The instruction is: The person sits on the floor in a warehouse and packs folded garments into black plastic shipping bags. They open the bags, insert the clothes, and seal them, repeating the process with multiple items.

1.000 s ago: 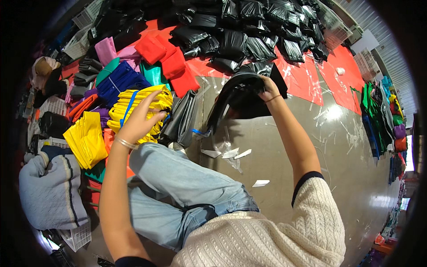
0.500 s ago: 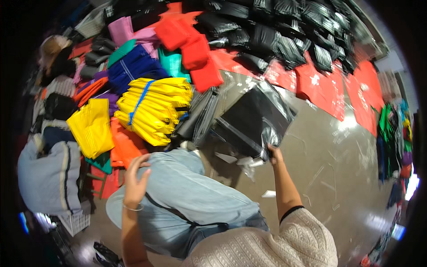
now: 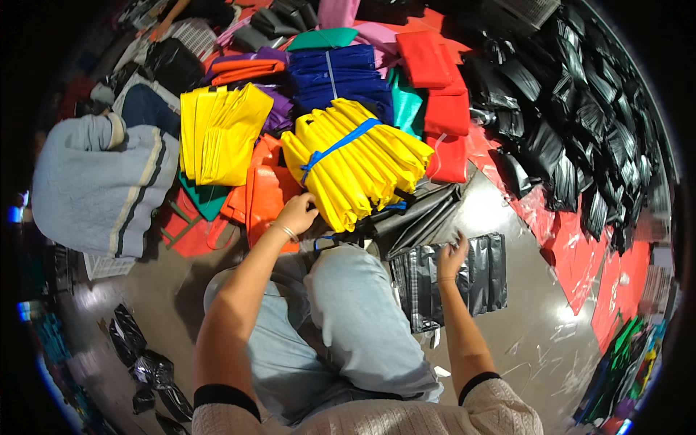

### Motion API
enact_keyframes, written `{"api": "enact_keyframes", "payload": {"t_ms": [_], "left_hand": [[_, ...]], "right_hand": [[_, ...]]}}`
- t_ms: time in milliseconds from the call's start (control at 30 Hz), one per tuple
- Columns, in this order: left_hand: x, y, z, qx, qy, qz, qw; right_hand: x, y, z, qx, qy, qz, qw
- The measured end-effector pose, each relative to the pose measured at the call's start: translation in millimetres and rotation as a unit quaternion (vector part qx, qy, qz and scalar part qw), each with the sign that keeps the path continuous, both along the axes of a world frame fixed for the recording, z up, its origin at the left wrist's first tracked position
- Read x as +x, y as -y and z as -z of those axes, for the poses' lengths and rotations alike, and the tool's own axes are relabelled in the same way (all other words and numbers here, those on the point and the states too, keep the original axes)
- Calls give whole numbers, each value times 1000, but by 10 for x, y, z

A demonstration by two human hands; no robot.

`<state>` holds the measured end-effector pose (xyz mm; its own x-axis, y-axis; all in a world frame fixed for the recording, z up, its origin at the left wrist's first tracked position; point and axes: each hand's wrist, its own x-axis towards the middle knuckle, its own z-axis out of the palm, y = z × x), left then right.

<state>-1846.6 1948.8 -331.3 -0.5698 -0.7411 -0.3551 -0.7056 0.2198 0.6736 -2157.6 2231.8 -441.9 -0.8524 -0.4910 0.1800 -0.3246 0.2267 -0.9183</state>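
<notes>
Beside the lower left end of a yellow bundle of folded bags [image 3: 359, 163], tied with a blue strap, is my left hand [image 3: 296, 215]. Its fingers are loosely bent, thumb and fingertips a little apart; nothing shows in them. On the right, my right hand [image 3: 452, 261] lies over a flat black plastic package [image 3: 487, 272] on the floor, its fingers apart. Just beyond that package, a stack of folded dark grey bags [image 3: 417, 217] leans out from under the yellow bundle. My knees are between the two hands.
Farther off lie a loose yellow stack [image 3: 221, 134], navy bags [image 3: 344, 80], red packs [image 3: 446, 116] and orange bags [image 3: 264, 192]. A heap of black wrapped packages [image 3: 573, 138] fills the far right. A grey-blue cushion [image 3: 105, 192] stands at left.
My view has turned, so the bundles appear farther right. My right hand has let go of the black package's corner, and the package now lies flat. My left hand has moved from my knee toward the yellow bundle.
</notes>
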Motion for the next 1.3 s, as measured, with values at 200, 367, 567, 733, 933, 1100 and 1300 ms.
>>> {"api": "enact_keyframes", "payload": {"t_ms": [200, 367, 567, 733, 933, 1100, 1300], "left_hand": [[-267, 350, 634, -114, -115, -225, 961], [-265, 452, 708, -86, -158, -257, 949], [-231, 439, 769, -89, -160, -249, 951], [-274, 516, 686, -152, -99, -250, 951], [-353, 1290, 650, -150, -78, -318, 933], [-363, 1481, 861, 14, -101, -354, 930], [-331, 1522, 856, 244, -11, -395, 886]], "right_hand": [[830, 2220, -944, -34, -107, -368, 923], [1159, 3115, -800, 52, -366, -334, 867], [1016, 3055, -633, 18, -300, -375, 877], [943, 2560, -692, 109, -358, -293, 880], [990, 2559, -735, 155, -321, -255, 899], [672, 3363, -841, 199, -424, -417, 779], [613, 3821, -1053, 329, -192, -560, 736]]}}
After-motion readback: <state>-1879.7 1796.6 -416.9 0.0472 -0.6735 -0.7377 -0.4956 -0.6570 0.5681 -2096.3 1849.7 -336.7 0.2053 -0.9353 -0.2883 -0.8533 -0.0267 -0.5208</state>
